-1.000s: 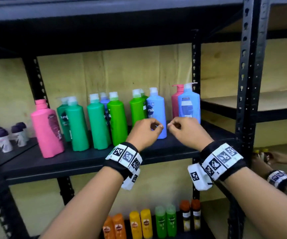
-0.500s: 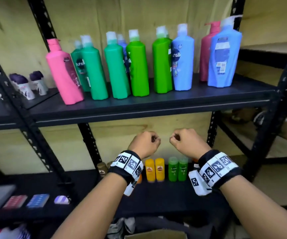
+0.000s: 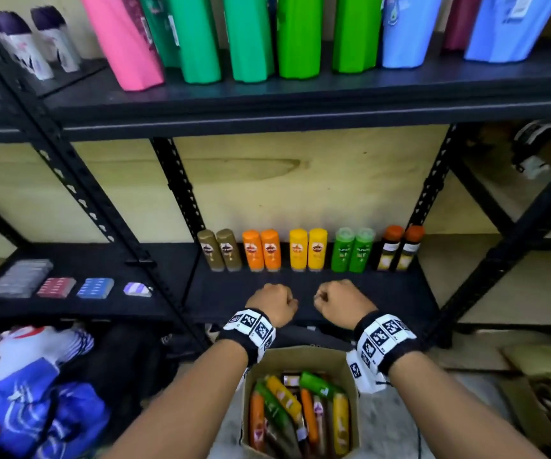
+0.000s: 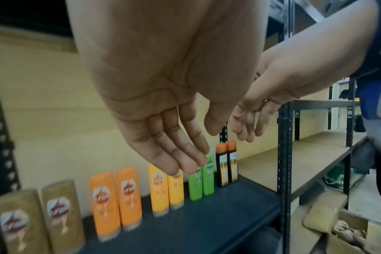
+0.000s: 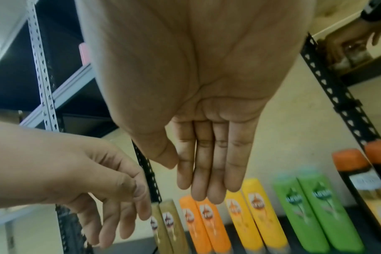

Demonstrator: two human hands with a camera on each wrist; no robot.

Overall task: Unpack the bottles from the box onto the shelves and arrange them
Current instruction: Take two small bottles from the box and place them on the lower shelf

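An open cardboard box (image 3: 300,357) stands on the floor below my wrists, with several small orange, green and yellow bottles (image 3: 297,412) lying inside. On the lower shelf (image 3: 300,293), pairs of small bottles (image 3: 307,250) stand in a row at the back: tan, orange, yellow, green and dark with orange caps. Large pink, green and blue bottles (image 3: 297,34) line the upper shelf. My left hand (image 3: 275,303) (image 4: 201,148) and right hand (image 3: 338,301) (image 5: 188,178) hover side by side over the lower shelf's front. Their fingers hang relaxed and hold nothing.
Black rack uprights (image 3: 78,193) frame the bay. Flat coloured packs (image 3: 57,287) lie on the lower shelf to the left. A heap of blue and white clothes (image 3: 35,392) sits on the floor at left. More cardboard (image 3: 539,376) lies at right.
Both hands have come down from the upper shelf to just above the lower shelf's front. The view has tilted down, bringing the box into sight.
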